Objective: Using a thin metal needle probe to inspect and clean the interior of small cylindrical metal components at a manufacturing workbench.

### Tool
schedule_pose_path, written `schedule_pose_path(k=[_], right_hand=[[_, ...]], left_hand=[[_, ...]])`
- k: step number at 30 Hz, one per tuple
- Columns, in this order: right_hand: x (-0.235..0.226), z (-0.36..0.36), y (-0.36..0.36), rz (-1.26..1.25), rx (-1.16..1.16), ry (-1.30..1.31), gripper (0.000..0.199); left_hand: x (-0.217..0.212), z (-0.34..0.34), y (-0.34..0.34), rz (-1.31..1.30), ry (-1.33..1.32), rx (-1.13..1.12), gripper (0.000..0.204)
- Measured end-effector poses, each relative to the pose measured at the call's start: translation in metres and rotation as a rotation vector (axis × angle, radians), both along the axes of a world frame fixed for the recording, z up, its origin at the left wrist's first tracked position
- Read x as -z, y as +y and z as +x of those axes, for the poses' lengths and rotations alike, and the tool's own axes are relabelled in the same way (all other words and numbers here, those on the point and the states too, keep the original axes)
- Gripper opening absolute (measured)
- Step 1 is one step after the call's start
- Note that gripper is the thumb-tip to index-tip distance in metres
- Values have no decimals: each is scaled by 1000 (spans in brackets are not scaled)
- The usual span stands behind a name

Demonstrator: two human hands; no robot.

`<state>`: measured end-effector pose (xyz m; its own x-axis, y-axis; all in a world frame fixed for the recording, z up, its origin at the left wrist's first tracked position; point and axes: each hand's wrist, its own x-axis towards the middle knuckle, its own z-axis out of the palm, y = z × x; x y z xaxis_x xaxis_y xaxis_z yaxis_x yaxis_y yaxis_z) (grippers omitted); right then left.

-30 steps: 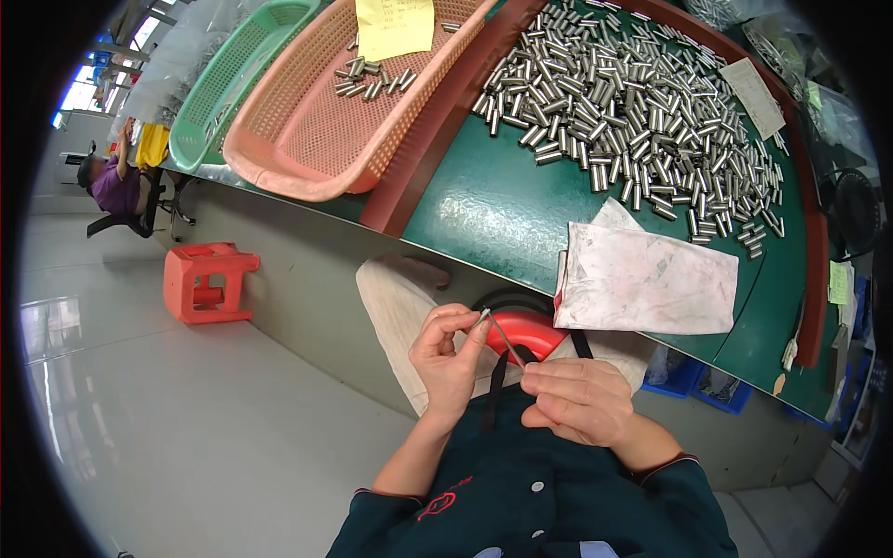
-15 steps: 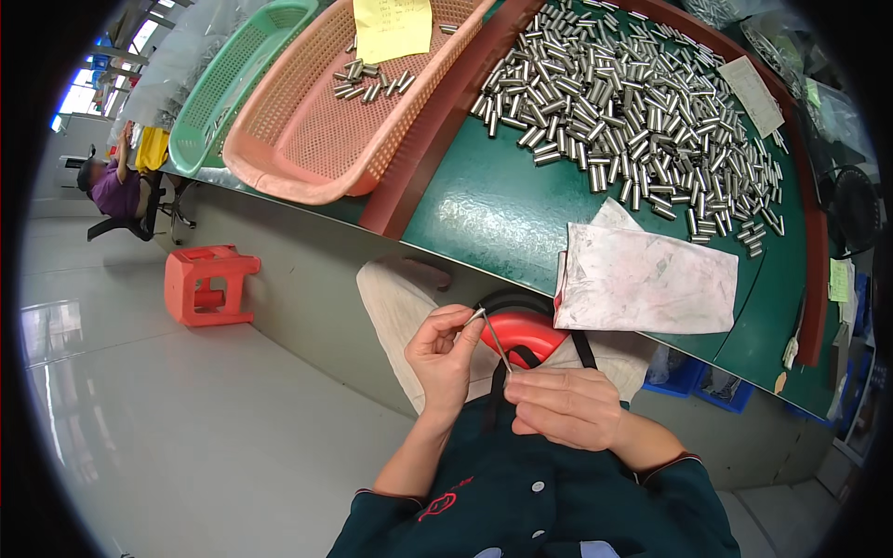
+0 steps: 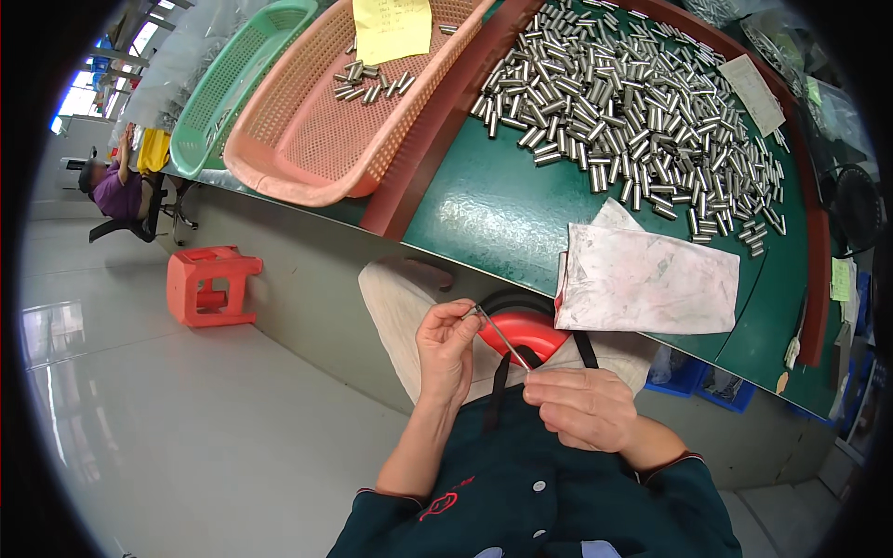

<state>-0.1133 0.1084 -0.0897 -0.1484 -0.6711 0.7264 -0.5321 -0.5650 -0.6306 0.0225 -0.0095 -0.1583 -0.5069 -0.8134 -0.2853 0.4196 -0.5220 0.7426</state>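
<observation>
Over my lap, my left hand (image 3: 446, 346) pinches a small metal cylinder (image 3: 473, 311) between thumb and fingertips. A thin metal rod (image 3: 507, 343) slants from that cylinder down to my right hand (image 3: 588, 407), whose closed fingers grip its lower end. Whether the rod's upper tip is inside the cylinder or only touching it, I cannot tell. Many similar shiny metal cylinders (image 3: 642, 121) lie heaped on the green tabletop (image 3: 465, 223) beyond my hands. A stained white cloth (image 3: 651, 284) rests folded at the table's near edge, just past my right hand.
A pink basket (image 3: 307, 191) holding several cylinders and a yellow note (image 3: 393, 30) stands left of the red-brown table rail (image 3: 409, 191), beside a green basket (image 3: 191, 149). A red stool (image 3: 212, 286) is on the floor. Farther off, a person in purple (image 3: 119, 186) sits.
My right hand has shifted to the right and slightly down, with more of the rod showing between the hands. My left hand has moved slightly, still pinching the cylinder.
</observation>
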Motion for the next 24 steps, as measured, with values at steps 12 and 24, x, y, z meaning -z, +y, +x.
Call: schedule_pose_path(k=[12, 24], right_hand=[[1, 1, -2, 20, 31, 2, 25], [4, -4, 1, 53, 144, -24, 32]], left_hand=[[-5, -2, 1, -42, -16, 33, 17], [-6, 3, 1, -186, -109, 40, 18]])
